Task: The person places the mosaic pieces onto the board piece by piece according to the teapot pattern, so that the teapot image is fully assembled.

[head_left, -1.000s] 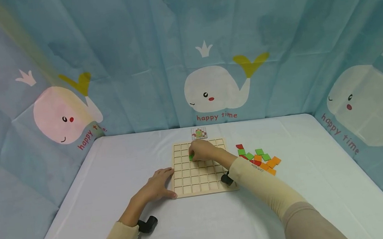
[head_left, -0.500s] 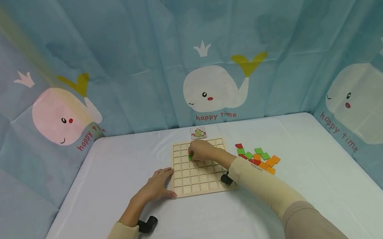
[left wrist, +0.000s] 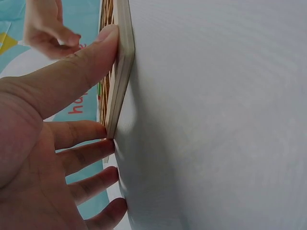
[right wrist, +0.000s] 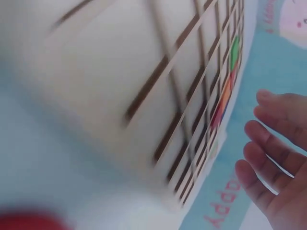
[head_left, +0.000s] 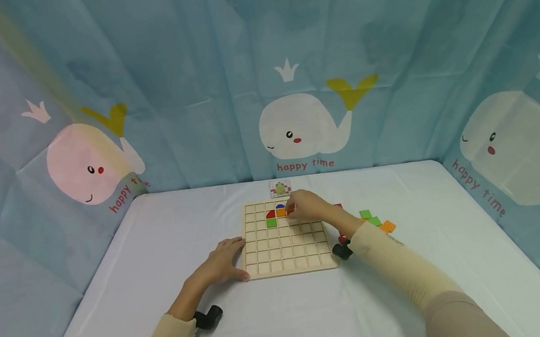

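In the head view a wooden grid board (head_left: 281, 251) lies on the table. My left hand (head_left: 220, 261) rests at its left edge, fingers spread, thumb at the near corner; in the left wrist view the thumb (left wrist: 91, 62) touches the board's side. A green square tile (head_left: 272, 223) sits in one cell, below a red rounded tile (head_left: 271, 214). Beside the red one are an orange tile (head_left: 281, 212) and a blue rounded tile (head_left: 280, 206). Over the board's far part is my right hand (head_left: 308, 206), its fingers loosely bent and holding nothing in the right wrist view.
A small pattern card (head_left: 280, 188) lies behind the board. Loose tiles lie right of it, among them a green tile (head_left: 365, 214) and an orange tile (head_left: 387, 226); my right forearm hides some. Behind the table hangs a blue whale-print curtain (head_left: 199, 132).
My right hand has let go of the green tile, which now lies in a cell, and moved right, uncovering the red, orange and blue tiles. My left hand has stayed put.
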Demonstrator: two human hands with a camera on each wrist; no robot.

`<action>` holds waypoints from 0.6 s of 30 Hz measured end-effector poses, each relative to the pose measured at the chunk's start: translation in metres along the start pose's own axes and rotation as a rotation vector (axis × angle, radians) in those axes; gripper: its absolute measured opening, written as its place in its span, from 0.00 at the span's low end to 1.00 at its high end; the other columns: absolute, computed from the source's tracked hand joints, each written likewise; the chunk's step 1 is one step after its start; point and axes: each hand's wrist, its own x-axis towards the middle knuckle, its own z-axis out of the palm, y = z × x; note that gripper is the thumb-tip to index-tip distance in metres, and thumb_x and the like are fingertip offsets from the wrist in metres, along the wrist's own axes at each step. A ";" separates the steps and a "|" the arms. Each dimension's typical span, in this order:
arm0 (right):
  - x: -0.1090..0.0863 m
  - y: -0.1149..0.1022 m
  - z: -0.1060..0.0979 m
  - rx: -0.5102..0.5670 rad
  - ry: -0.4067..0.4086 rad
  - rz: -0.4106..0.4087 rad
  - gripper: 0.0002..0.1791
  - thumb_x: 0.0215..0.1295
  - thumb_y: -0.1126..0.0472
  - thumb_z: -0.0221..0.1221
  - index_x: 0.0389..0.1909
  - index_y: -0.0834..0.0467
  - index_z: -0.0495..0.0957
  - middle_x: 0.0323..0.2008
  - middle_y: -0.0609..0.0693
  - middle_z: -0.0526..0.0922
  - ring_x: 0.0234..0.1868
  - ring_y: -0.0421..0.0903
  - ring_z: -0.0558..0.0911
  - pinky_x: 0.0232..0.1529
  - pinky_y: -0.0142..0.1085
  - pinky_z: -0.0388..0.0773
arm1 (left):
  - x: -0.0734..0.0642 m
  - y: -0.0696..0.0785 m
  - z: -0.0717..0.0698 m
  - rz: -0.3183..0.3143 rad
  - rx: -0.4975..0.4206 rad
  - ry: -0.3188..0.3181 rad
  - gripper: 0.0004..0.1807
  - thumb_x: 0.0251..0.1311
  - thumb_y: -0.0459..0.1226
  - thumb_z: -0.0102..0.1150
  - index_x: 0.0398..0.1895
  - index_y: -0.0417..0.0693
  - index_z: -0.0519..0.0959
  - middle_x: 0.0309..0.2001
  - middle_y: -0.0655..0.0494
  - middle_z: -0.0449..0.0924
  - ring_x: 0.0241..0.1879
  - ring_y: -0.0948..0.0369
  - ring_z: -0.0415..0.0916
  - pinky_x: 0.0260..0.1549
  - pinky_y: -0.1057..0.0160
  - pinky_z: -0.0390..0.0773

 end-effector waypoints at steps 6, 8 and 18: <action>-0.019 0.030 -0.009 0.010 -0.006 0.086 0.11 0.62 0.61 0.63 0.43 0.61 0.85 0.40 0.53 0.83 0.43 0.49 0.81 0.48 0.44 0.79 | 0.000 -0.001 0.000 -0.003 0.004 -0.004 0.52 0.41 0.43 0.78 0.72 0.42 0.63 0.73 0.43 0.60 0.73 0.41 0.52 0.66 0.33 0.57; -0.025 0.038 -0.011 0.011 -0.025 0.127 0.11 0.63 0.60 0.63 0.43 0.61 0.85 0.40 0.53 0.84 0.44 0.50 0.81 0.49 0.45 0.79 | 0.000 -0.001 0.000 0.000 0.010 -0.001 0.52 0.41 0.43 0.78 0.72 0.42 0.63 0.73 0.43 0.60 0.73 0.41 0.53 0.66 0.33 0.57; -0.050 0.069 -0.012 0.009 -0.077 0.251 0.13 0.61 0.60 0.63 0.44 0.62 0.85 0.39 0.53 0.85 0.40 0.46 0.80 0.49 0.43 0.80 | -0.001 -0.002 0.001 -0.001 0.007 0.002 0.52 0.41 0.44 0.78 0.71 0.42 0.63 0.73 0.44 0.60 0.73 0.41 0.53 0.66 0.33 0.57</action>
